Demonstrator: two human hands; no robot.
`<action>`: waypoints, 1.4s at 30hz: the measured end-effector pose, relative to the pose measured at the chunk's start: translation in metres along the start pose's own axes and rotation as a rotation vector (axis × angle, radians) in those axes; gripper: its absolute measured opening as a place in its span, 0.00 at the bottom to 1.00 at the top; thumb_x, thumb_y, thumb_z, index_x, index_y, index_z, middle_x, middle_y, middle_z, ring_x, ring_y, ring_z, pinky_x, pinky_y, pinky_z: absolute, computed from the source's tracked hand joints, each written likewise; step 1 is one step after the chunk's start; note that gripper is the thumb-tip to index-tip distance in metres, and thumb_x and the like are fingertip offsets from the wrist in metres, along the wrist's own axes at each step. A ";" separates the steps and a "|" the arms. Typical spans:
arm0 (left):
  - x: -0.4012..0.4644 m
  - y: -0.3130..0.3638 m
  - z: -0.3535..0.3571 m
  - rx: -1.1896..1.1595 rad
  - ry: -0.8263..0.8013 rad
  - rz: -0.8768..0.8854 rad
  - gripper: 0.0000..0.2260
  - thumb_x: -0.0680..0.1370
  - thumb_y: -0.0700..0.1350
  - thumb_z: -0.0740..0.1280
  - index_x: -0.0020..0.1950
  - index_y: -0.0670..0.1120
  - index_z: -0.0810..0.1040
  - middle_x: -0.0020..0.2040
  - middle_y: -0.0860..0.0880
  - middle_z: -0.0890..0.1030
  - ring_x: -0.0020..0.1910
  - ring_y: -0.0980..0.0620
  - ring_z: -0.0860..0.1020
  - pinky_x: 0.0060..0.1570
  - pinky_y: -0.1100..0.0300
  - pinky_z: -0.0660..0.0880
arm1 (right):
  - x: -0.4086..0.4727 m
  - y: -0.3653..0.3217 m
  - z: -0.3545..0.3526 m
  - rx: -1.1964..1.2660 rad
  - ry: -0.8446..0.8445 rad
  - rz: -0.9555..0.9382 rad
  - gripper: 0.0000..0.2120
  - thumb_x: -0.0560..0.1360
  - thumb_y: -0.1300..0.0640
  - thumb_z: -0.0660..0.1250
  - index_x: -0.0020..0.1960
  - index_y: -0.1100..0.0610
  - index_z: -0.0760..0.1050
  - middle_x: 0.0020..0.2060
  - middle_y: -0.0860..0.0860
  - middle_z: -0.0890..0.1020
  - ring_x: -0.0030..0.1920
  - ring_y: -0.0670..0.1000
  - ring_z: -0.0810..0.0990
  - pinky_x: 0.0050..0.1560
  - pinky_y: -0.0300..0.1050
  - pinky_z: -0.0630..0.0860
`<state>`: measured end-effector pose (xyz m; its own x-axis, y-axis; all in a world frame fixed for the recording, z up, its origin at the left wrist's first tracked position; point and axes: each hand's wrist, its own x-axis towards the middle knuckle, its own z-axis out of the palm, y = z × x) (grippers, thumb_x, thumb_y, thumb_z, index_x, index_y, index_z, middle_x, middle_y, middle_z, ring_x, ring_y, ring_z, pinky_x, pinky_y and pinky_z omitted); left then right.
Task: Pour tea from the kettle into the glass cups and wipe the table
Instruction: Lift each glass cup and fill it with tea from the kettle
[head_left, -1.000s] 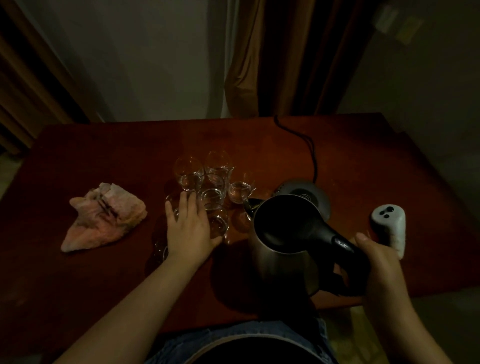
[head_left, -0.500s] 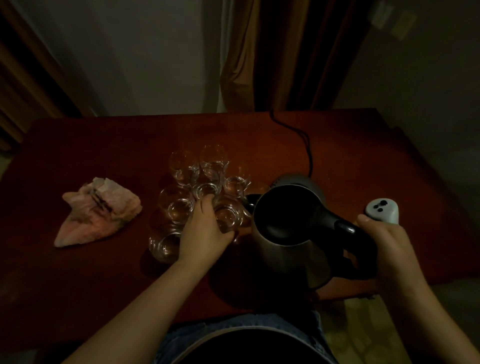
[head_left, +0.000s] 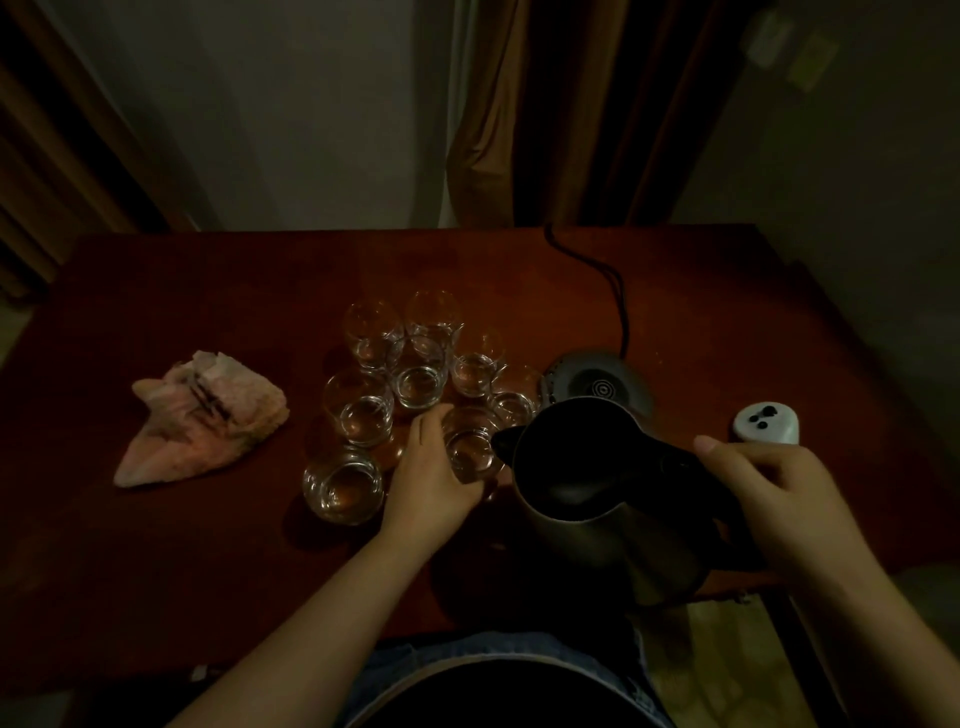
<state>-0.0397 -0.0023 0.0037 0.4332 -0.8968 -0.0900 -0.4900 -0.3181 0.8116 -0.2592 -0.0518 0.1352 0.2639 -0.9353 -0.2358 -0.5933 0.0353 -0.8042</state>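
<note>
A steel kettle (head_left: 597, 499) with an open black top hangs above the table's near right part, tilted left. Its spout sits over the rim of a small glass cup (head_left: 470, 449). My right hand (head_left: 779, 499) grips the kettle's black handle. My left hand (head_left: 431, 478) curls around that cup from the left and holds it on the table. Several more glass cups (head_left: 415, 374) stand clustered behind and left of it. A crumpled pink cloth (head_left: 202, 421) lies on the left of the dark red table (head_left: 156, 571).
The kettle's round base (head_left: 597, 387) sits behind the kettle, its black cord (head_left: 613, 291) running to the table's far edge. A small white object with black dots (head_left: 766, 423) stands at the right. Curtains and a wall rise behind the table.
My left hand went from resting flat over the cups to gripping the cup by the spout. The kettle tilted further left, its spout now over that cup.
</note>
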 end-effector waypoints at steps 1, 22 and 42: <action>-0.001 0.000 0.000 -0.004 -0.001 0.005 0.35 0.68 0.46 0.75 0.70 0.49 0.61 0.68 0.50 0.66 0.59 0.59 0.67 0.55 0.64 0.65 | 0.000 0.000 0.000 -0.026 -0.007 -0.006 0.31 0.63 0.39 0.59 0.37 0.70 0.76 0.28 0.62 0.73 0.30 0.61 0.71 0.33 0.45 0.66; -0.005 -0.015 0.004 -0.029 0.045 -0.055 0.37 0.67 0.47 0.76 0.71 0.50 0.60 0.68 0.50 0.66 0.64 0.53 0.70 0.60 0.58 0.70 | -0.004 -0.014 0.004 -0.144 0.016 -0.034 0.27 0.61 0.37 0.58 0.37 0.60 0.79 0.42 0.71 0.81 0.43 0.69 0.80 0.49 0.65 0.76; -0.003 -0.017 0.007 -0.015 0.045 -0.020 0.29 0.68 0.48 0.73 0.66 0.50 0.66 0.61 0.53 0.71 0.56 0.58 0.71 0.49 0.68 0.69 | -0.004 -0.015 0.007 -0.179 0.044 -0.017 0.18 0.67 0.41 0.60 0.35 0.55 0.78 0.44 0.71 0.81 0.45 0.69 0.80 0.51 0.66 0.75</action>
<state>-0.0380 0.0039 -0.0140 0.4763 -0.8756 -0.0803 -0.4698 -0.3307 0.8185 -0.2459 -0.0463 0.1447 0.2436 -0.9500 -0.1955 -0.7159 -0.0402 -0.6970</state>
